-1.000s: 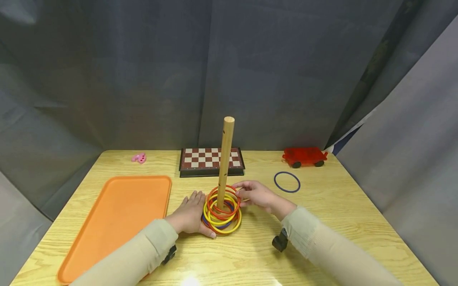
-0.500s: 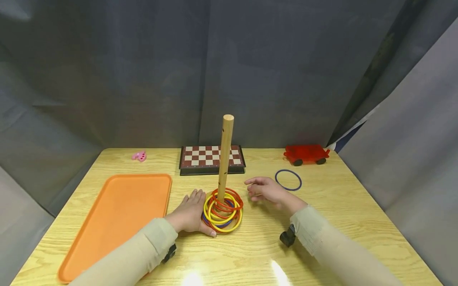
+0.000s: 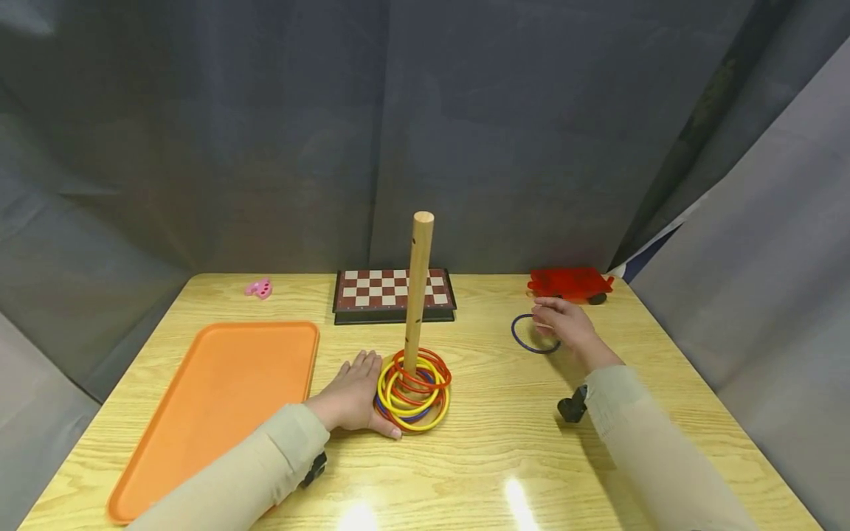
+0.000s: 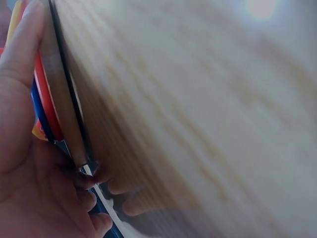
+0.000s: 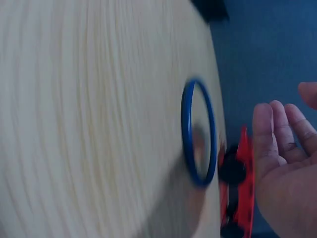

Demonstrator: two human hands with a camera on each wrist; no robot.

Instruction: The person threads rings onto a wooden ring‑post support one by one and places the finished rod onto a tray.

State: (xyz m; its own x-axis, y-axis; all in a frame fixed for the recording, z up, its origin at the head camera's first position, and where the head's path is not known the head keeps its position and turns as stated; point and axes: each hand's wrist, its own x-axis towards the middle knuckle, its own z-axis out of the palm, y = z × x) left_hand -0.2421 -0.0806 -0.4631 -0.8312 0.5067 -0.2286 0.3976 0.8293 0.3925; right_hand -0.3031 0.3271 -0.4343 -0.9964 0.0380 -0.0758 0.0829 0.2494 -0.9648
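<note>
A wooden post [image 3: 418, 287] stands upright with several red, yellow and blue rings [image 3: 438, 413] piled loosely around its foot. Along the left side of that pile rests my left hand [image 3: 352, 394], fingers spread forward and thumb stretched across the front. In the left wrist view, the palm and thumb [image 4: 22, 54] lie against the rings and the edge of the wooden base [image 4: 64, 99]. My right hand [image 3: 567, 328] hovers over a single blue ring [image 3: 520, 341] lying on the table. The right wrist view has its fingers [image 5: 265, 129] extended, apart from the ring, holding nothing.
An orange tray [image 3: 229, 398] lies at the left. At the back are a pink toy piece [image 3: 260, 289], a chessboard box [image 3: 368, 295] behind the post, and a red toy cart [image 3: 567, 282] just beyond my right hand.
My right hand let go of a red ring, which settled on the pile at the post. Then it moved right and back, over the lone blue ring. The left hand stayed put.
</note>
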